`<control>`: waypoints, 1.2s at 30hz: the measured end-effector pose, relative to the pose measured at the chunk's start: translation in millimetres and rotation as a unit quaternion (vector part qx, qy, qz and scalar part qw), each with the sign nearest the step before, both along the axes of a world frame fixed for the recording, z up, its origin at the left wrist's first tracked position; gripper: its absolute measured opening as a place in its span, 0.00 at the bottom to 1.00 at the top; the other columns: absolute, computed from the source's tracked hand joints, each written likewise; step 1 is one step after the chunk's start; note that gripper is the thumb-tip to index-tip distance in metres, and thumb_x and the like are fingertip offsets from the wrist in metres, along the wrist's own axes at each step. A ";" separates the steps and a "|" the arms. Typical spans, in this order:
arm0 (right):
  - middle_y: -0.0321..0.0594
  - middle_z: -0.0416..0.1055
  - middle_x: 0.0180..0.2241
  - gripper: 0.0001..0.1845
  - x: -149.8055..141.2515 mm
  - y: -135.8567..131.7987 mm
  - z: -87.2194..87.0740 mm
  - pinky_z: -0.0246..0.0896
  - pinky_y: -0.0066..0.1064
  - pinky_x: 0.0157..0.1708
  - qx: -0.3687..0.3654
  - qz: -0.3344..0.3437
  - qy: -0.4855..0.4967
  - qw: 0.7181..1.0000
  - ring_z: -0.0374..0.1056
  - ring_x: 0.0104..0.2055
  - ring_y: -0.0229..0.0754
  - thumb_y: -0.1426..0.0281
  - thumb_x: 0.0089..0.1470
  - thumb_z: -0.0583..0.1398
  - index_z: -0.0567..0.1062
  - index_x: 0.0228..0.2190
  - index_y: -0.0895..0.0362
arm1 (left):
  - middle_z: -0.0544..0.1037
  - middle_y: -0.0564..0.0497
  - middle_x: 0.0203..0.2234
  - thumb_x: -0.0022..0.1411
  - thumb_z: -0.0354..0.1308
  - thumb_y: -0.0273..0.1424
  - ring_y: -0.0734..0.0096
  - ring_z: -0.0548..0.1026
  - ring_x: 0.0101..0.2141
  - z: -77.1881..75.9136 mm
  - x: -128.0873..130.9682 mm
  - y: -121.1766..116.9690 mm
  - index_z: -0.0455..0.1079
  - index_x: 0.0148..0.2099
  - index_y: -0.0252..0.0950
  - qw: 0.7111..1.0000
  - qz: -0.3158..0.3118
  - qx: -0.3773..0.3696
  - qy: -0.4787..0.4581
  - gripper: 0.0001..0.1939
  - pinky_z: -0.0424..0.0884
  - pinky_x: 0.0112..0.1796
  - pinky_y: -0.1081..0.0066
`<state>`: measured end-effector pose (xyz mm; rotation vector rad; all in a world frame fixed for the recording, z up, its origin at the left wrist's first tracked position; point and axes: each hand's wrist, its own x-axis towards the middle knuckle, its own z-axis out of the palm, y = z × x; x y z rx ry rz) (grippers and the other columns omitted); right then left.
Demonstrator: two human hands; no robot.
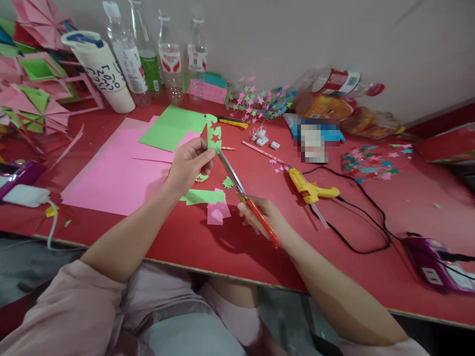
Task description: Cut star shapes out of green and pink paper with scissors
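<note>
Pinched in my left hand (195,160) is a green paper strip (214,132) with star-shaped holes cut through it. My right hand (261,215) is closed around the scissors (241,188), which have orange-red handles. Their blade tips reach up to the lower edge of the strip, beside my left thumb. Below my hands lie a small pile of green stars (227,182), a green paper scrap (204,197) and pink paper scraps (218,212). To the left, pink sheets (111,168) lie flat, with a green sheet (172,126) partly over them.
A yellow glue gun (311,188) with a black cord lies to the right. Behind are a yellow cutter knife (232,122), clear bottles (170,64), a white tumbler (104,71) and scattered paper stars (256,99). Purple power strips (441,264) sit at both sides of the red table (256,264).
</note>
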<state>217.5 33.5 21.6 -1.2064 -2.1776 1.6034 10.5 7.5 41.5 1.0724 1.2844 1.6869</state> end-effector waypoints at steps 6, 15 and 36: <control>0.27 0.54 0.10 0.27 -0.9 -0.4 -0.4 0.60 0.29 0.18 -0.015 -0.009 0.012 1.000 0.53 0.11 0.31 0.44 0.45 0.55 0.62 0.19 0.55 | 0.67 0.59 0.13 0.53 0.57 0.29 0.85 0.63 0.14 -0.6 -1.2 -0.2 0.58 0.24 0.36 1.000 0.000 -0.004 0.002 0.11 0.60 0.17 0.80; 0.25 0.52 0.10 0.22 -5.1 -9.2 11.6 0.64 0.30 0.22 -0.027 -0.043 0.036 0.998 0.51 0.11 0.30 0.50 0.48 0.57 0.62 0.20 0.55 | 0.68 0.57 0.15 0.53 0.56 0.31 0.83 0.65 0.16 -2.3 -0.6 -1.2 0.64 0.26 0.35 0.998 -0.060 -0.002 -0.028 0.07 0.62 0.18 0.79; 0.25 0.52 0.10 0.24 -2.2 -2.2 2.6 0.60 0.27 0.15 -0.033 -0.006 0.017 0.999 0.52 0.09 0.30 0.48 0.45 0.57 0.63 0.20 0.56 | 0.67 0.59 0.13 0.53 0.55 0.28 0.85 0.64 0.14 -3.0 -3.8 -0.6 0.60 0.23 0.35 0.998 -0.039 0.012 -0.041 0.09 0.60 0.16 0.81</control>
